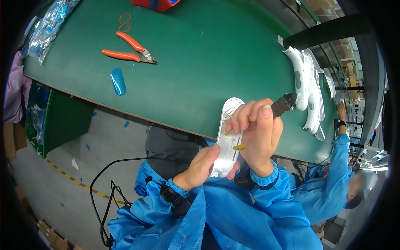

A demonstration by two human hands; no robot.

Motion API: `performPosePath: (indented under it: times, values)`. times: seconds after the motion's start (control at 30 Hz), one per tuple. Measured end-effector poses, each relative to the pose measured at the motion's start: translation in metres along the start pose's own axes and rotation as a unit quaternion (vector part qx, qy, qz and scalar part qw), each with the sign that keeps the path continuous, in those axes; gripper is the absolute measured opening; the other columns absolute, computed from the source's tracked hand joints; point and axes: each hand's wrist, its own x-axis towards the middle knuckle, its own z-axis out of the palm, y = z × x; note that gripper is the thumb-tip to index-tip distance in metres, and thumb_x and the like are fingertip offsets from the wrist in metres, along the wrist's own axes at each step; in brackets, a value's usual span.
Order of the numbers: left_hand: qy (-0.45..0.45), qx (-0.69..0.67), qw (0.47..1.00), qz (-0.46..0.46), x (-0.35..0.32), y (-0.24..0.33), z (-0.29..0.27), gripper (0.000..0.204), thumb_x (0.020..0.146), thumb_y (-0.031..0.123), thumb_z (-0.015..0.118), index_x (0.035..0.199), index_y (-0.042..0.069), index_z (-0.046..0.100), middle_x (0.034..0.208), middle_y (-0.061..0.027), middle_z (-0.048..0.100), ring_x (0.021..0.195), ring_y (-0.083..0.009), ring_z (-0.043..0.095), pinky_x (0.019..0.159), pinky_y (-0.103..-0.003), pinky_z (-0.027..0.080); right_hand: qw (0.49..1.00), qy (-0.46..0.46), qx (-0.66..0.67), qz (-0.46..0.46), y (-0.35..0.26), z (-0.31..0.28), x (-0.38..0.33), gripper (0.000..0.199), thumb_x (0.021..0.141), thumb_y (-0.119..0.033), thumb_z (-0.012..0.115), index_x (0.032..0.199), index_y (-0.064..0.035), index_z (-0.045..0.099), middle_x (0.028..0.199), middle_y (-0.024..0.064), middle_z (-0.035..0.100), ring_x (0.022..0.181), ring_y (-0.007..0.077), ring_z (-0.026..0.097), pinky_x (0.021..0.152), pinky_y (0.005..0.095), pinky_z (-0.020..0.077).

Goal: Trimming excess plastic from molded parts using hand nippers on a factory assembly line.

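My left hand (199, 167) is closed around the lower left side of a long white plastic shell (227, 152) with a rounded, perforated upper end. The shell tilts in front of me, just off the near edge of the green table. In my right hand (260, 139) is a pair of pliers (284, 105) with yellow handles, its dark jaws pointing up and right, away from the shell. The right fingers are curled over the shell's right side and partly cover it. Whether they touch its surface I cannot tell.
On the green table (187, 75) lie orange-handled cutters (130, 41), orange rings (125, 23) and a blue film piece (118, 81). White curved shells (306, 79) are grouped at right, near a black post. A red bin (156, 4), clear bag (48, 31), green bin (66, 121) and co-worker (329, 183) surround me.
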Motion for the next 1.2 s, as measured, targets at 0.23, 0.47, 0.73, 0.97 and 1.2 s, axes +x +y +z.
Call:
performPosePath:
  times: [0.23,0.47,0.73,0.97,1.2]
  values:
    - [-0.006,0.003,1.000,0.003,0.001,-0.002,-0.003,0.068,0.103,0.056,0.025,0.119,-0.004,0.053,0.096,-0.0126,0.065,0.077,-0.0205,0.064,0.071,-0.031,0.050,1.000,0.015,0.008,-0.005,0.004,-0.002,-0.001,0.030,0.104,-0.026,0.043,0.084,-0.0032,0.042,0.067,0.0088,0.048,0.059,0.0163,0.049,0.057,0.0346,0.0495]
    - [-0.008,0.005,1.000,0.000,0.000,0.002,-0.001,0.068,0.103,0.055,0.025,0.122,-0.004,0.051,0.096,-0.0134,0.064,0.077,-0.0210,0.063,0.071,-0.031,0.050,0.998,0.043,0.038,-0.011,0.006,0.000,-0.007,0.030,0.104,-0.026,0.041,0.085,-0.0030,0.040,0.067,0.0090,0.046,0.059,0.0178,0.047,0.058,0.0361,0.0497]
    - [-0.006,-0.007,1.000,-0.006,0.000,0.000,-0.002,0.069,0.102,0.057,0.026,0.122,-0.004,0.051,0.096,-0.0140,0.064,0.078,-0.0213,0.063,0.072,-0.031,0.051,0.998,0.056,0.033,0.003,0.004,-0.001,-0.004,0.032,0.105,-0.029,0.040,0.085,-0.0033,0.040,0.067,0.0083,0.044,0.059,0.0174,0.047,0.057,0.0364,0.0495]
    - [0.001,0.013,1.000,-0.009,-0.001,0.002,-0.001,0.067,0.103,0.054,0.025,0.122,-0.004,0.052,0.094,-0.0131,0.065,0.079,-0.0198,0.063,0.072,-0.030,0.051,0.997,0.035,-0.060,-0.017,0.006,0.007,-0.002,0.034,0.105,-0.032,0.038,0.084,-0.0054,0.036,0.066,0.0082,0.041,0.058,0.0183,0.045,0.055,0.0361,0.0475]
    - [-0.006,0.008,1.000,-0.001,0.000,0.001,0.000,0.066,0.103,0.053,0.025,0.121,-0.004,0.052,0.091,-0.0129,0.065,0.079,-0.0194,0.063,0.073,-0.030,0.050,0.997,0.019,-0.073,-0.008,0.005,0.005,0.002,0.036,0.106,-0.033,0.036,0.083,-0.0054,0.037,0.065,0.0079,0.042,0.059,0.0180,0.046,0.057,0.0356,0.0482]
